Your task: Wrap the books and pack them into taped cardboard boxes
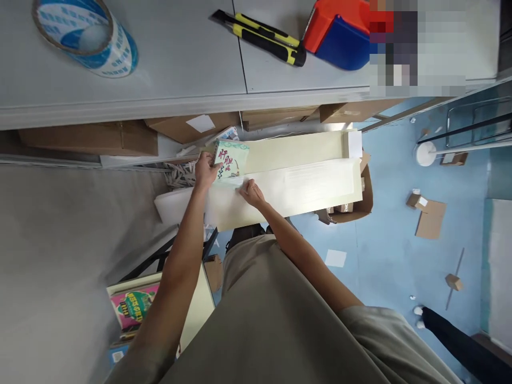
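My left hand (205, 169) grips the left edge of a pale green printed booklet (232, 157) with red and dark characters. The booklet rests over the left part of a long cream sheet (294, 152). Just right of its lower corner, my right hand (252, 193) has its fingers curled together on a long white strip (316, 181), which lies along the cream sheet. What the right fingers hold, if anything, is too small to tell. A white block (352, 145) sits at the sheet's far right end.
Above is a grey shelf (160, 80) with a tape roll (120, 50), a yellow-black cutter (268, 40) and a red-blue tool (344, 40). Cardboard boxes (92, 138) stand beneath. An open carton (366, 197) is at the right. A person's leg (460, 336) shows lower right.
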Action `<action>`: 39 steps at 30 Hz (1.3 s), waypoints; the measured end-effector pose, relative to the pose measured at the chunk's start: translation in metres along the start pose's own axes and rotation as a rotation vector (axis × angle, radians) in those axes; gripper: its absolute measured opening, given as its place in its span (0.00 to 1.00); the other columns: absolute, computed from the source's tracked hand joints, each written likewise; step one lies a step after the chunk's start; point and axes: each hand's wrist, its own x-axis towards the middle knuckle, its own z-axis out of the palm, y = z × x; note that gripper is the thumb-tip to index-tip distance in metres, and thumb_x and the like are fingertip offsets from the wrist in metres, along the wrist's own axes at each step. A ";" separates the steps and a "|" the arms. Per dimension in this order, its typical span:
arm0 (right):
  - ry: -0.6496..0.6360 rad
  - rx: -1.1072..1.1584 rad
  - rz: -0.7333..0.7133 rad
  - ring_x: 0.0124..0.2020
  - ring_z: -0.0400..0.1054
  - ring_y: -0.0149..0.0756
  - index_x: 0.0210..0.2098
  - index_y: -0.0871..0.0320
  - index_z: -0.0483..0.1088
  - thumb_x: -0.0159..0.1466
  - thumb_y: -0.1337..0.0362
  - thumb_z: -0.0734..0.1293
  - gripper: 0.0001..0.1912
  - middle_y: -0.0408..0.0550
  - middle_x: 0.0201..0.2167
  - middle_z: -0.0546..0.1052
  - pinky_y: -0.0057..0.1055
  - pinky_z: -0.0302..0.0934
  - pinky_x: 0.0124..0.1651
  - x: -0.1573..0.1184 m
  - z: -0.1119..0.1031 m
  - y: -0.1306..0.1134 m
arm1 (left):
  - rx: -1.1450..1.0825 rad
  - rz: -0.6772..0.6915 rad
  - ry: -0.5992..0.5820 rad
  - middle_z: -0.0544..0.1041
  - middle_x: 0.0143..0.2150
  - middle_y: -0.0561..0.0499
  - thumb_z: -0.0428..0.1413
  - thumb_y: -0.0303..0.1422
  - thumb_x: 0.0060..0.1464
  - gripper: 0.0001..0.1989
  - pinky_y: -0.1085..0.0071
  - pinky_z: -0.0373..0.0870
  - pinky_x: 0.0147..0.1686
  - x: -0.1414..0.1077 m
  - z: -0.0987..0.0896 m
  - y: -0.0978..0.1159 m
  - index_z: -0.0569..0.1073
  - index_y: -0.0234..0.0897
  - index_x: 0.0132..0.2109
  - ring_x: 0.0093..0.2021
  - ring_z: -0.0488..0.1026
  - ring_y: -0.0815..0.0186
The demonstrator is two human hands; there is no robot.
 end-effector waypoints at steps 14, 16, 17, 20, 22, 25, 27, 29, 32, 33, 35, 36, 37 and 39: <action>-0.220 0.997 0.015 0.58 0.76 0.43 0.59 0.54 0.72 0.77 0.45 0.59 0.24 0.54 0.57 0.82 0.43 0.68 0.65 -0.024 -0.154 0.089 | -0.213 0.276 0.070 0.84 0.52 0.45 0.72 0.50 0.55 0.28 0.59 0.80 0.57 -0.134 0.070 0.162 0.74 0.43 0.54 0.53 0.84 0.54; -0.254 1.098 0.015 0.56 0.78 0.46 0.58 0.54 0.75 0.74 0.33 0.56 0.36 0.55 0.54 0.84 0.44 0.71 0.63 -0.049 -0.208 0.135 | -0.420 0.110 -0.016 0.84 0.52 0.43 0.73 0.52 0.51 0.30 0.59 0.81 0.55 -0.146 0.115 0.164 0.74 0.41 0.53 0.53 0.84 0.54; -0.261 1.114 0.039 0.55 0.78 0.48 0.59 0.54 0.76 0.71 0.28 0.56 0.40 0.56 0.53 0.84 0.44 0.72 0.61 -0.062 -0.232 0.159 | -0.504 0.008 -0.059 0.85 0.52 0.42 0.74 0.52 0.49 0.31 0.59 0.82 0.53 -0.153 0.142 0.162 0.75 0.40 0.52 0.53 0.84 0.53; -0.176 1.050 0.100 0.51 0.79 0.49 0.58 0.54 0.78 0.63 0.27 0.68 0.41 0.54 0.49 0.85 0.42 0.75 0.54 -0.096 -0.283 0.222 | -0.640 -0.312 -0.164 0.85 0.52 0.39 0.77 0.54 0.41 0.35 0.57 0.84 0.47 -0.173 0.231 0.155 0.76 0.37 0.48 0.51 0.84 0.50; -0.078 0.987 0.113 0.50 0.79 0.50 0.54 0.55 0.80 0.56 0.32 0.78 0.39 0.52 0.46 0.86 0.43 0.76 0.52 -0.110 -0.298 0.257 | -0.654 -0.432 -0.206 0.85 0.50 0.38 0.78 0.54 0.36 0.36 0.57 0.83 0.46 -0.183 0.287 0.151 0.77 0.35 0.45 0.50 0.84 0.49; 0.004 0.966 0.131 0.51 0.80 0.53 0.49 0.56 0.82 0.51 0.34 0.80 0.38 0.52 0.46 0.87 0.47 0.76 0.54 -0.117 -0.306 0.299 | -0.645 -0.479 -0.225 0.85 0.48 0.38 0.78 0.52 0.32 0.35 0.56 0.81 0.49 -0.191 0.351 0.147 0.77 0.35 0.42 0.49 0.83 0.49; 0.029 0.961 0.139 0.54 0.79 0.55 0.51 0.56 0.82 0.52 0.33 0.80 0.39 0.52 0.48 0.87 0.49 0.75 0.57 -0.116 -0.309 0.320 | -0.636 -0.470 -0.222 0.85 0.48 0.40 0.78 0.50 0.34 0.33 0.55 0.79 0.51 -0.190 0.378 0.145 0.76 0.36 0.42 0.49 0.83 0.50; 0.059 0.953 0.129 0.57 0.78 0.57 0.53 0.56 0.82 0.52 0.32 0.79 0.41 0.53 0.51 0.86 0.50 0.74 0.61 -0.111 -0.313 0.334 | -0.608 -0.449 -0.219 0.84 0.47 0.41 0.77 0.49 0.36 0.32 0.56 0.79 0.51 -0.185 0.395 0.144 0.74 0.37 0.42 0.49 0.83 0.51; 0.113 0.960 0.098 0.60 0.77 0.58 0.54 0.57 0.81 0.53 0.33 0.79 0.42 0.54 0.54 0.85 0.52 0.72 0.65 -0.100 -0.318 0.346 | -0.518 -0.425 -0.202 0.83 0.47 0.43 0.75 0.47 0.42 0.29 0.59 0.78 0.49 -0.176 0.409 0.146 0.72 0.39 0.45 0.48 0.82 0.54; 0.123 0.958 0.091 0.61 0.77 0.58 0.54 0.57 0.81 0.53 0.34 0.78 0.41 0.54 0.55 0.85 0.52 0.71 0.65 -0.096 -0.319 0.348 | -0.473 -0.420 -0.191 0.82 0.47 0.44 0.74 0.46 0.45 0.27 0.60 0.78 0.49 -0.173 0.411 0.147 0.71 0.39 0.45 0.48 0.82 0.55; 0.135 0.933 0.091 0.60 0.77 0.57 0.54 0.58 0.81 0.55 0.35 0.77 0.39 0.55 0.55 0.85 0.53 0.71 0.65 -0.088 -0.319 0.349 | -0.371 -0.415 -0.170 0.82 0.46 0.44 0.72 0.42 0.48 0.23 0.61 0.77 0.48 -0.168 0.415 0.149 0.71 0.39 0.44 0.46 0.81 0.57; 0.137 0.911 0.096 0.59 0.78 0.56 0.54 0.57 0.81 0.56 0.36 0.76 0.38 0.54 0.55 0.85 0.53 0.71 0.65 -0.085 -0.319 0.349 | -0.324 -0.414 -0.162 0.82 0.45 0.45 0.71 0.41 0.49 0.21 0.62 0.77 0.47 -0.167 0.417 0.150 0.71 0.39 0.44 0.45 0.81 0.58; 0.137 0.885 0.099 0.59 0.78 0.55 0.54 0.57 0.81 0.57 0.37 0.75 0.36 0.54 0.54 0.85 0.53 0.72 0.65 -0.083 -0.319 0.348 | -0.285 -0.414 -0.154 0.82 0.44 0.45 0.71 0.39 0.51 0.20 0.62 0.76 0.47 -0.166 0.418 0.152 0.71 0.39 0.43 0.44 0.81 0.58; 0.127 0.816 0.090 0.58 0.78 0.54 0.53 0.57 0.81 0.61 0.39 0.73 0.31 0.52 0.53 0.86 0.51 0.72 0.64 -0.080 -0.321 0.348 | -0.242 -0.414 -0.148 0.82 0.43 0.45 0.70 0.38 0.52 0.18 0.63 0.76 0.46 -0.165 0.419 0.153 0.70 0.39 0.43 0.44 0.80 0.58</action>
